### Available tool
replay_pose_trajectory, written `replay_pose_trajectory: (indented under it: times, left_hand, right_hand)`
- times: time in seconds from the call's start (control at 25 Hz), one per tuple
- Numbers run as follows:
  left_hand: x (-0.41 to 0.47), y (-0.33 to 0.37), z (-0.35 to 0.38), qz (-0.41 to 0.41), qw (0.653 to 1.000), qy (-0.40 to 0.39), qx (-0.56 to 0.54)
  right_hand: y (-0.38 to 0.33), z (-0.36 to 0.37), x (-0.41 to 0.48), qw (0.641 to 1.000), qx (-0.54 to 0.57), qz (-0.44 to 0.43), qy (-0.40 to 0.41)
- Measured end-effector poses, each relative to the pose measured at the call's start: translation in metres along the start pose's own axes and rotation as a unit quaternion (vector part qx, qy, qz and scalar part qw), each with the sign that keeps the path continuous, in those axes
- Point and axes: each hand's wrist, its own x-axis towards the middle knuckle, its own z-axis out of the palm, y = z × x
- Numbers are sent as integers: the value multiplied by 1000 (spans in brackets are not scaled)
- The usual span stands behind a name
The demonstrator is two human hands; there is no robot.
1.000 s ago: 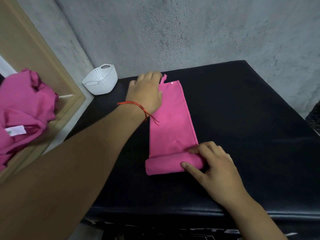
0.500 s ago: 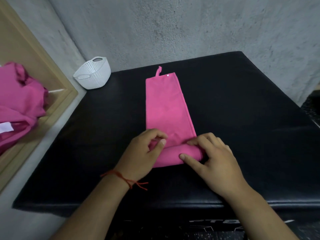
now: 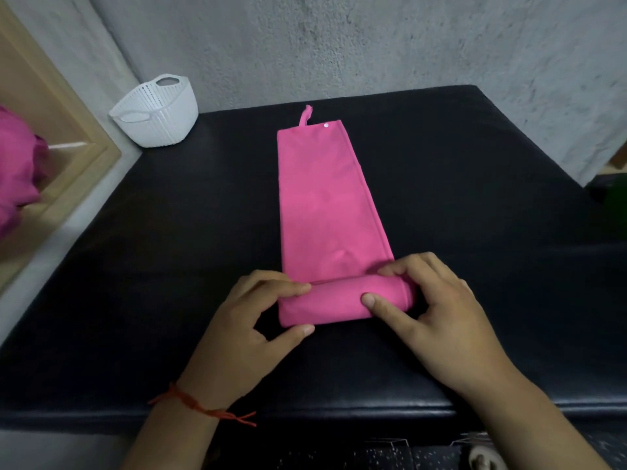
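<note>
Head view: 1 second ago the left hand (image 3: 244, 327) lay flat on the far end of the pink cloth (image 3: 325, 205), beside its hanging loop (image 3: 305, 115), while the right hand (image 3: 431, 320) alone held the roll (image 3: 339, 300) at the near end. Half a second ago the left hand had come back to the roll. Now both hands are on it. The left grip pinches the roll's left end, with the fingers on top and the thumb under the near edge. The right grip grasps the right end, with the fingertips over the far side and the thumb pressed on the front. The roll looks about as thick as it was.

I judge that the smoothing is done and that rolling with 2 hands toward the loop is about to go on. Most of the strip still lies flat and unrolled on the black padded table (image 3: 475, 198), running straight away from the person.

A white woven basket (image 3: 159, 113) stands at the table's far left corner, well apart from the cloth. A heap of pink fabric (image 3: 17, 184) sits on the wooden frame (image 3: 68, 154) at the left, and a rough grey wall (image 3: 373, 45) rises behind. A red string bracelet (image 3: 203, 407) circles the left wrist.

Nothing lies on the strip ahead of the roll. Only the white snap (image 3: 326, 125) and the loop wait at its far end.
</note>
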Motion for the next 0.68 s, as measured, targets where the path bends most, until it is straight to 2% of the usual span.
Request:
replay_pose_trajectory:
  times: [0.36,0.68]
  left_hand:
    - [1,-2,4,-48,998,5,-49]
    - [6,-7,9,-62,998,-16,-5]
  right_hand:
    - [-5,3,2,1000,-21,12,6]
    - [-4,1,0,1000,-23,19,-2]
